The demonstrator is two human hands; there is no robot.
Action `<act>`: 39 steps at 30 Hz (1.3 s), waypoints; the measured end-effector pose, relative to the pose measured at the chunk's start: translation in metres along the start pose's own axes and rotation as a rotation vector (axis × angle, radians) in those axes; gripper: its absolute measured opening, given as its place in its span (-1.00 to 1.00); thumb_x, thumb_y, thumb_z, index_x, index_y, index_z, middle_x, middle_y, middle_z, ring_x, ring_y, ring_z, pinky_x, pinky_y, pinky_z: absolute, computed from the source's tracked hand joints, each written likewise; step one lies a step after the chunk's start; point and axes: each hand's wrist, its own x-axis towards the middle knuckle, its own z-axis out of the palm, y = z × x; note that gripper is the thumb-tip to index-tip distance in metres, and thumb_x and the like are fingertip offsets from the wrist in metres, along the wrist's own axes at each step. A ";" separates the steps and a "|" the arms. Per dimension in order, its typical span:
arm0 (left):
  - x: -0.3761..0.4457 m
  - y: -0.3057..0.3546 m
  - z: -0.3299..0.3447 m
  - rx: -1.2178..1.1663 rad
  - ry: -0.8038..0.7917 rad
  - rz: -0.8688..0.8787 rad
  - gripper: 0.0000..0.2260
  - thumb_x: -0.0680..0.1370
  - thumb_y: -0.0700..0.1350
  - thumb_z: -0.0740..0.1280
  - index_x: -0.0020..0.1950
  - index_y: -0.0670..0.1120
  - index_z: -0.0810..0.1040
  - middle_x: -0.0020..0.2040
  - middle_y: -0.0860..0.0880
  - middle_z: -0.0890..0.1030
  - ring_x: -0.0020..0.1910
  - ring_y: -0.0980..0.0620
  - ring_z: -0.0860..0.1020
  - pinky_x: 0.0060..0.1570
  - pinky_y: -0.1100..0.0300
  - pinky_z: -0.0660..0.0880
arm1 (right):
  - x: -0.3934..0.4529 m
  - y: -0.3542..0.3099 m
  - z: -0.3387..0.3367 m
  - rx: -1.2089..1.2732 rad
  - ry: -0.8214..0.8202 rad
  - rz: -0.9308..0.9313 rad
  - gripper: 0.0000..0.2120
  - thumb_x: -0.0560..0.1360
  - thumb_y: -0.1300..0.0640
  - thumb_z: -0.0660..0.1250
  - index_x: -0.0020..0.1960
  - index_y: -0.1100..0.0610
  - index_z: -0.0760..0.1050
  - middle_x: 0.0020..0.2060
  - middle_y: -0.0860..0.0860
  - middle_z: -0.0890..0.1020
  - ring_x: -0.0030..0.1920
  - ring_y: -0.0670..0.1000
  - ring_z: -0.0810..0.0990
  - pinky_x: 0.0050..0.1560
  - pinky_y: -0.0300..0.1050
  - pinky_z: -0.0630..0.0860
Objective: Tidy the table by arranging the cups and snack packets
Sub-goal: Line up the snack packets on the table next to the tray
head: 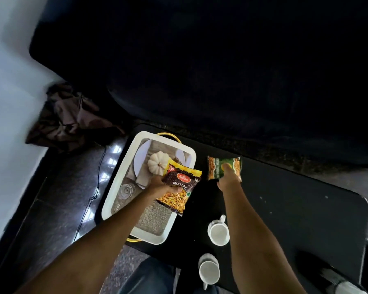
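Observation:
My left hand grips a dark brown and yellow "Mixture" snack packet, held over the right edge of the white tray. My right hand rests on a green and orange snack packet that lies on the black table; its fingers are on top of the packet and the grip is unclear. Two white cups stand on the table near me: one cup to the right of the tray and another cup at the front edge.
The tray holds a white pumpkin ornament, a glass and a burlap mat. A dark sofa fills the far side. Crumpled brown cloth and a thin black cable lie on the floor at left.

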 end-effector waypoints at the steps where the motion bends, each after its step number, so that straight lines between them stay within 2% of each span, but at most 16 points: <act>1: 0.002 0.000 -0.001 -0.005 0.004 -0.002 -0.56 0.32 -0.14 0.56 0.15 -0.22 0.59 0.06 -0.17 0.67 -0.03 0.02 0.60 -0.04 0.24 0.52 | 0.002 -0.004 0.002 0.085 0.063 0.069 -0.55 0.52 -0.02 0.27 0.33 0.18 0.38 0.25 0.17 0.51 0.27 0.20 0.50 0.15 -0.06 0.48; 3: 0.004 0.001 -0.002 -0.019 0.016 -0.009 -0.54 0.33 -0.12 0.56 0.17 -0.21 0.58 0.10 -0.17 0.66 0.05 -0.02 0.61 0.09 0.16 0.55 | 0.004 -0.012 0.004 0.205 0.190 0.079 -0.47 0.44 0.07 0.42 0.34 0.21 0.38 0.22 0.15 0.54 0.22 0.17 0.53 0.12 -0.06 0.49; 6: 0.002 0.001 -0.002 -0.095 0.035 -0.013 -0.49 0.31 -0.15 0.57 0.21 -0.21 0.54 0.15 -0.18 0.64 0.15 -0.11 0.60 0.22 -0.01 0.53 | 0.010 -0.008 -0.001 -0.170 0.098 -0.124 -0.52 0.36 0.17 0.50 0.24 0.24 0.49 0.14 0.16 0.61 0.09 0.11 0.59 0.02 -0.06 0.52; 9: -0.002 -0.004 0.001 -0.156 0.041 -0.027 -0.52 0.31 -0.18 0.57 0.18 -0.21 0.55 0.11 -0.18 0.64 0.10 -0.08 0.61 0.14 0.06 0.55 | 0.006 0.010 -0.004 -0.428 -0.113 -0.095 -0.60 0.33 0.16 0.52 0.14 0.22 0.56 0.01 0.11 0.67 -0.04 0.05 0.62 0.02 0.00 0.55; 12: -0.009 -0.008 0.004 -0.235 -0.033 -0.052 -0.58 0.34 -0.22 0.54 0.15 -0.24 0.56 0.05 -0.19 0.66 0.02 -0.05 0.58 0.00 0.20 0.51 | -0.002 0.021 -0.004 -0.640 -0.109 -0.171 -0.60 0.32 0.03 0.52 0.09 0.17 0.58 -0.02 0.07 0.67 -0.01 0.07 0.64 -0.01 -0.07 0.56; 15: -0.018 -0.004 0.006 -0.434 -0.190 -0.085 -0.33 0.14 -0.09 0.63 0.18 -0.26 0.52 -0.05 -0.15 0.65 -0.01 -0.11 0.58 -0.07 0.19 0.57 | -0.010 0.025 -0.006 -0.442 -0.153 -0.150 -0.50 0.33 0.10 0.54 0.21 0.17 0.50 0.08 0.08 0.64 0.09 0.08 0.62 0.14 -0.01 0.56; 17: -0.018 -0.002 0.010 -0.560 -0.282 -0.097 -0.07 -0.15 0.02 0.69 0.15 -0.20 0.51 -0.03 -0.16 0.66 0.00 -0.14 0.60 0.07 0.05 0.54 | -0.017 0.022 -0.004 -0.302 -0.296 -0.114 -0.52 0.40 0.20 0.46 0.28 0.20 0.44 0.04 0.07 0.64 0.00 0.05 0.64 0.01 -0.08 0.61; 19: -0.017 0.002 0.013 -0.615 -0.312 -0.065 -0.07 -0.26 0.07 0.68 0.07 -0.14 0.54 -0.13 -0.10 0.72 -0.08 -0.09 0.64 0.04 0.05 0.55 | -0.031 0.017 -0.002 -0.204 -0.447 -0.087 -0.60 0.52 0.19 0.32 0.34 0.20 0.37 -0.02 0.03 0.62 -0.12 -0.02 0.62 -0.10 -0.14 0.59; 22: -0.022 0.010 0.014 -0.620 -0.335 0.012 -0.12 -0.23 0.12 0.67 0.04 -0.08 0.55 -0.20 0.00 0.74 -0.19 0.01 0.70 -0.15 0.15 0.63 | -0.043 0.012 -0.005 -0.087 -0.537 -0.053 -0.60 0.60 0.08 0.18 0.41 0.11 0.28 0.08 0.08 0.58 -0.02 0.08 0.58 0.11 0.10 0.51; 24: -0.029 0.016 0.016 -0.631 -0.328 0.051 -0.12 -0.22 0.12 0.67 0.05 -0.06 0.54 -0.19 0.00 0.75 -0.20 0.05 0.71 -0.25 0.20 0.64 | -0.053 0.007 -0.006 -0.059 -0.666 -0.028 -0.53 0.59 -0.13 0.09 0.40 0.09 0.32 0.20 0.13 0.57 0.16 0.16 0.57 0.28 0.16 0.45; 27: -0.040 0.023 0.022 -0.627 -0.251 0.089 0.10 -0.24 0.17 0.65 0.25 -0.09 0.42 -0.03 -0.06 0.70 -0.11 -0.01 0.69 -0.22 0.17 0.63 | -0.073 0.004 -0.004 -0.142 -0.824 -0.075 -0.18 0.35 -0.45 0.13 0.42 0.07 0.28 0.27 0.13 0.52 0.27 0.15 0.52 0.36 0.15 0.40; 30: -0.045 0.023 0.021 -0.621 -0.198 0.098 0.32 -0.26 0.18 0.65 0.44 -0.08 0.21 0.27 -0.20 0.54 0.18 -0.19 0.57 0.12 -0.07 0.55 | -0.080 0.006 -0.009 -0.158 -0.840 -0.107 -0.07 0.21 -0.39 0.38 0.41 0.06 0.22 0.31 0.15 0.49 0.26 0.14 0.53 0.30 0.12 0.46; 32: -0.049 0.022 0.017 -0.581 -0.283 0.092 0.23 -0.22 0.16 0.66 0.40 -0.06 0.30 0.18 -0.17 0.63 0.13 -0.15 0.63 0.07 -0.04 0.59 | -0.086 -0.001 -0.014 -0.257 -0.844 -0.121 -0.27 0.26 -0.31 0.40 0.31 0.02 0.33 0.21 0.08 0.57 0.10 0.01 0.63 0.09 -0.09 0.59; 34: -0.053 0.021 0.014 -0.542 -0.417 0.096 0.00 -0.16 0.14 0.67 0.23 -0.03 0.45 -0.05 -0.06 0.74 -0.08 -0.01 0.71 -0.17 0.14 0.65 | -0.091 -0.008 -0.019 -0.360 -0.865 -0.105 -0.48 0.29 -0.26 0.40 0.15 -0.03 0.44 0.05 0.00 0.64 -0.07 -0.08 0.68 -0.11 -0.22 0.62; 37: -0.055 0.020 0.014 -0.546 -0.441 0.101 -0.14 -0.12 0.12 0.67 0.13 0.02 0.49 -0.12 -0.02 0.75 -0.14 0.01 0.72 -0.23 0.16 0.64 | -0.096 -0.007 -0.021 -0.382 -0.817 -0.157 -0.70 0.44 -0.13 0.35 0.11 -0.05 0.47 0.02 -0.01 0.65 -0.05 -0.06 0.68 -0.08 -0.21 0.62; 39: -0.055 0.019 0.016 -0.564 -0.420 0.100 -0.14 -0.12 0.11 0.67 0.13 0.01 0.50 -0.14 -0.04 0.74 -0.14 -0.06 0.71 -0.18 0.10 0.63 | -0.098 0.004 -0.021 -0.339 -0.760 -0.201 -0.60 0.47 -0.11 0.33 0.24 0.02 0.41 0.08 0.02 0.63 0.02 -0.01 0.66 -0.03 -0.17 0.61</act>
